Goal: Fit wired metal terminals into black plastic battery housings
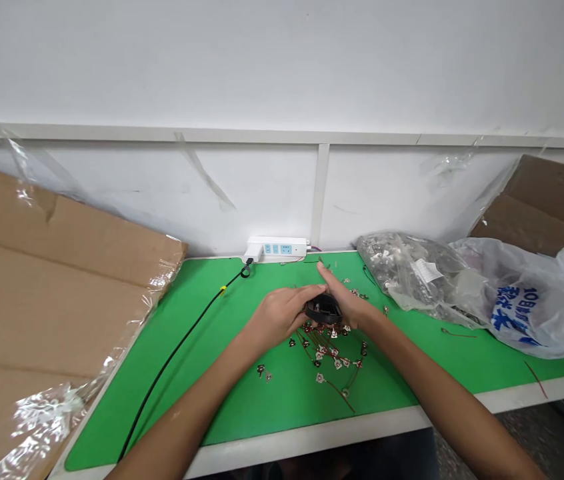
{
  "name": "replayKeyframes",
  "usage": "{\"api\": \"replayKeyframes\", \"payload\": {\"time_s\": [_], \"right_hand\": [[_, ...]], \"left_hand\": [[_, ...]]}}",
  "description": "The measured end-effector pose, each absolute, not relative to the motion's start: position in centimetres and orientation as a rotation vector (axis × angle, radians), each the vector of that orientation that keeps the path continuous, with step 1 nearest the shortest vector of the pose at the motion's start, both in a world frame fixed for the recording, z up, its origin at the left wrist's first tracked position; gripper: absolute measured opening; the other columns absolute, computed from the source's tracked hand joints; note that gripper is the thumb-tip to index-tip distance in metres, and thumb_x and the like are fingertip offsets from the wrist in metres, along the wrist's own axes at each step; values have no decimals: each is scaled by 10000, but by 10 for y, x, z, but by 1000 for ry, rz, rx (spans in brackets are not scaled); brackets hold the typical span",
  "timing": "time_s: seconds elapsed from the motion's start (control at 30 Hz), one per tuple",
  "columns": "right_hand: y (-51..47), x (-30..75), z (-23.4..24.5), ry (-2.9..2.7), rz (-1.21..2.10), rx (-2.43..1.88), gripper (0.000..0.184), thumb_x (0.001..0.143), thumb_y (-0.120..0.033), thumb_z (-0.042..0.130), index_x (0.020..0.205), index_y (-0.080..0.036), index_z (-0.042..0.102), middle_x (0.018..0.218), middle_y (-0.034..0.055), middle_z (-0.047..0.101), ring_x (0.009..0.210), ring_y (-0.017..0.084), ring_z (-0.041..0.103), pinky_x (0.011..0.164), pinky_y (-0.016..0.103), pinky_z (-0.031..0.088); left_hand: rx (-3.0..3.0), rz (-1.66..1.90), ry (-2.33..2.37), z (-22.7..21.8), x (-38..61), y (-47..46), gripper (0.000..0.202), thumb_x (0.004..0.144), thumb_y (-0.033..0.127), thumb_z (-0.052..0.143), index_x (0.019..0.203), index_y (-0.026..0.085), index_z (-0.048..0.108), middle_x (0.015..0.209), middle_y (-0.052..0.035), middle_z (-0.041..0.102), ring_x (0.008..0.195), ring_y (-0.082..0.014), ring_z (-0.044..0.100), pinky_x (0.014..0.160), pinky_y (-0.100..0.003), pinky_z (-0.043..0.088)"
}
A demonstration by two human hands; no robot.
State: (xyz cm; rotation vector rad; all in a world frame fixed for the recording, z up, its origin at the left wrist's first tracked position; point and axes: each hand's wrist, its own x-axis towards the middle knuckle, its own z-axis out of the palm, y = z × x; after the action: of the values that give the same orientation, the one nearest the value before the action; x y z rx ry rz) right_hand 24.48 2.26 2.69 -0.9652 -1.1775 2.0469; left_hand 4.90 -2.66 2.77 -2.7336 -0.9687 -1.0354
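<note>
Between my two hands, above the green table mat (pixel 202 380), is a black oval plastic part (pixel 324 311), hollow on the side that faces me. My left hand (pixel 282 310) is closed on its left side, fingers reaching over the top. My right hand (pixel 345 300) grips it from the right, with one finger stretched away toward the wall. Under and in front of the hands lies a loose heap of small metal contact pieces (pixel 335 353), some with thin red-brown wires attached. What the inner fingers do behind the black part is hidden.
A white power strip (pixel 282 248) with a plugged-in black cable (pixel 182 350) stands by the wall. Cardboard (pixel 62 280) leans at the left. On the right are a clear bag of metal pieces (pixel 407 267) and a white plastic bag (pixel 537 300).
</note>
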Motion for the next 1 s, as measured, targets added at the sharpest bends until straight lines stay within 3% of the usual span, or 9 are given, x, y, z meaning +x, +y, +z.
{"api": "replayKeyframes", "payload": {"time_s": [0.13,0.27,0.43,0.57,0.67,0.8,0.9,1.0], "right_hand": [[25,248,30,-1194,2228,-1142,797,895,-944,362,748,-224,671,600,88,689,493,211,610,406,300,450],[28,249,25,-1162,2242,-1130,762,889,-936,407,753,-235,673,580,70,680,491,220,611,422,324,480],[32,248,22,-1045,2358,-1058,736,917,-898,420,890,-226,721,558,37,667,476,210,591,477,351,535],[27,245,31,-975,2413,-1069,733,941,-871,404,958,-212,725,566,40,677,456,207,595,445,324,513],[23,244,36,-1062,2413,-1048,785,947,-889,334,958,-208,725,559,50,682,421,202,579,402,304,476],[28,252,38,-1259,2405,-880,950,895,-964,219,1046,-181,735,673,98,740,488,213,632,393,273,439],[35,259,41,-1327,2187,-849,974,873,-986,225,1023,-180,750,786,114,757,656,228,687,523,299,521],[35,258,47,-1374,1846,-810,842,911,-930,354,1013,-202,765,938,108,768,890,250,701,748,351,567]], "left_hand": [[-2734,-974,-953,28,50,-29,501,1075,223,445,1575,240,407,1228,-109,774,925,-219,772,797,-349,625],[-2766,-862,-939,36,46,-29,539,1083,241,456,1615,237,366,1168,-106,788,869,-226,770,739,-342,624],[-2873,-732,-923,44,41,-26,737,1053,238,547,1704,306,209,1371,-133,731,937,-225,788,778,-318,634],[-2899,-878,-883,40,43,-26,626,1078,300,534,1664,296,314,1374,-129,729,1092,-246,777,858,-343,637],[-2952,-1019,-932,38,44,-27,464,1097,342,505,1558,296,478,1350,-91,742,1135,-228,758,922,-346,612],[-2867,-1351,-1424,40,46,-27,344,1058,450,581,1280,211,691,1007,-35,785,826,-182,721,753,-293,560],[-2665,-1808,-1750,41,51,-22,421,1009,545,629,1081,143,728,826,-22,716,708,-159,632,652,-259,485],[-2618,-2318,-1851,43,58,-17,509,961,598,680,1138,122,711,929,-55,748,786,-171,662,711,-263,510]]}}
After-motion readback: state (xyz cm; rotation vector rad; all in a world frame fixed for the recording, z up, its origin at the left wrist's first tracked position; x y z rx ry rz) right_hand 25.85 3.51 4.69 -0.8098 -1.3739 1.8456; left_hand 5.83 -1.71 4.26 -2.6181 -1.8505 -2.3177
